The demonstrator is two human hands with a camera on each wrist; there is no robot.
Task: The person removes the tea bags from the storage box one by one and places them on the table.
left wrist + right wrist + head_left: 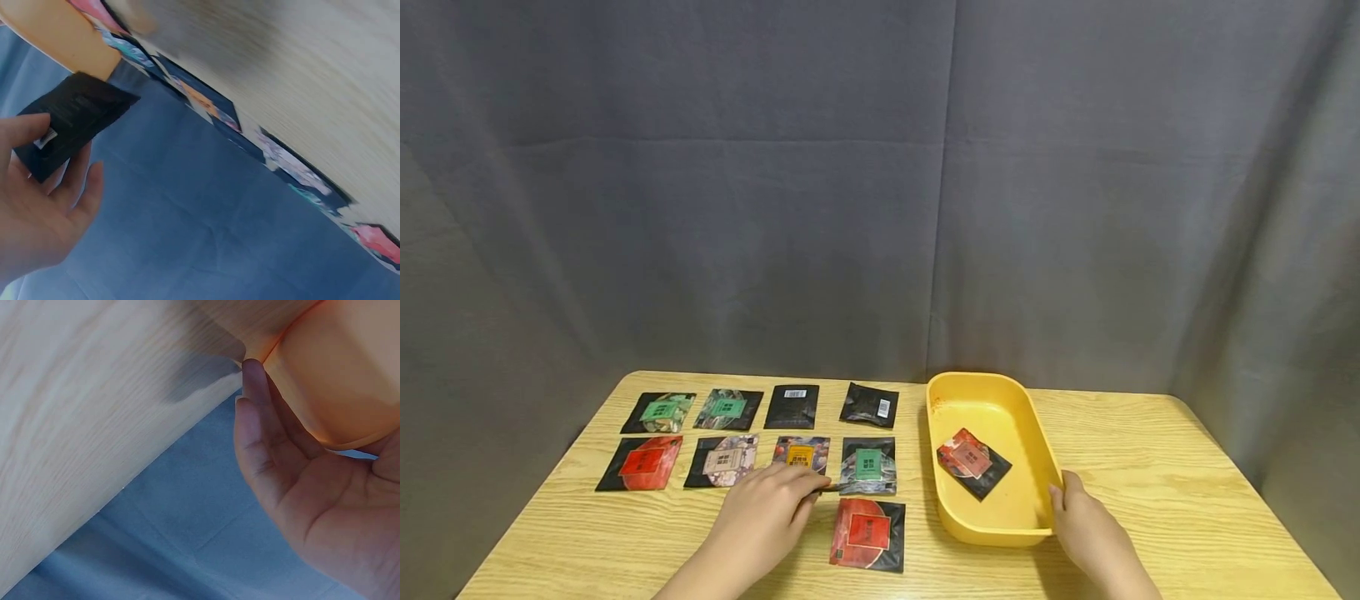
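My left hand (772, 507) pinches a small black sachet (80, 112) between thumb and fingers. In the left wrist view its dark side shows with a white label near the thumb; the head view shows it nearly edge-on. Just beyond the hand lies a sachet with a yellow label (800, 452), partly covered by it, beside a green-label sachet (868, 465). My right hand (1093, 532) grips the near right rim of a yellow plastic bin (988, 535), thumb over the edge. Inside the bin lies one red-and-black sachet (973, 462), tilted diagonally.
More flat sachets lie in rows on the wooden table (1157, 483): two green-label ones at the back left, two dark ones (792, 407) with barcodes, a red one (640, 462) and a pale pink one (722, 461). Another red sachet (868, 533) lies nearer. A grey curtain (820, 208) hangs behind.
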